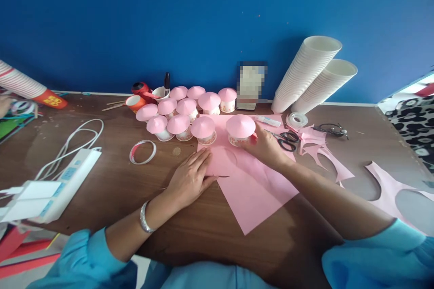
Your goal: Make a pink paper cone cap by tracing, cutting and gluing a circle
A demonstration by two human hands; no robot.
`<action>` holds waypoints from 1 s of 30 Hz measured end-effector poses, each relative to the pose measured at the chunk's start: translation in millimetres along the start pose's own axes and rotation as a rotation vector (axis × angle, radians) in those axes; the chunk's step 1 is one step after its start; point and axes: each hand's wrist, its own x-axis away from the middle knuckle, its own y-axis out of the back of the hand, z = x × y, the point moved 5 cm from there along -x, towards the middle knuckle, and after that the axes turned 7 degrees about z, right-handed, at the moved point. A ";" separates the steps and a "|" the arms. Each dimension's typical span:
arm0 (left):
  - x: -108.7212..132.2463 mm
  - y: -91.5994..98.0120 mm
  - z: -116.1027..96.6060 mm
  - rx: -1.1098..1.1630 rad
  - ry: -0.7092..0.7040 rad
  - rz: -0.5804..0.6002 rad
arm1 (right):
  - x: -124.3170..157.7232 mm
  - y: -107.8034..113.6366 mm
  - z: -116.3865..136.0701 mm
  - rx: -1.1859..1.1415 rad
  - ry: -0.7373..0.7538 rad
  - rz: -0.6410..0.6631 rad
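Note:
My right hand (pixel 266 146) is closed round a white paper cup (pixel 236 140) topped by a pink paper cone (pixel 240 125). This cup stands over pink paper (pixel 257 198) on the table; whether it touches the sheet I cannot tell. Flat on the left side of the pink paper lies my left hand (pixel 191 176), fingers stretched out and holding nothing. A faint curved line shows on the paper between the hands. To the left, several more cups with pink cone tops (pixel 203 127) stand close together.
Black-handled scissors (pixel 288 140), a glue tube (pixel 267 121), a tape roll (pixel 297 120) and pink paper scraps (pixel 334 165) lie right. Tall white cup stacks (pixel 307 72) lean by the blue wall. Leftward are a tape ring (pixel 143 152) and a power strip (pixel 73 183). A phone (pixel 251 86) stands behind.

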 end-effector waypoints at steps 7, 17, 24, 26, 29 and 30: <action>12.6 12.4 7.1 0.110 -0.079 0.018 | -5.3 7.6 -8.6 -0.107 -0.060 0.009; 16.8 15.0 22.5 0.261 -0.052 0.036 | -35.8 -14.1 -7.4 -0.179 -0.050 0.036; 9.8 14.7 35.9 0.178 0.053 -0.004 | -51.1 -30.3 2.8 -0.124 -0.084 0.120; 8.6 14.2 37.7 0.132 0.066 0.003 | -54.9 -32.2 8.1 -0.117 -0.075 0.141; 7.2 11.9 40.3 0.073 0.087 -0.001 | -58.7 -33.4 15.1 -0.116 -0.048 0.163; 6.8 10.8 41.2 0.064 0.093 -0.002 | -59.2 -34.0 16.2 -0.113 -0.041 0.169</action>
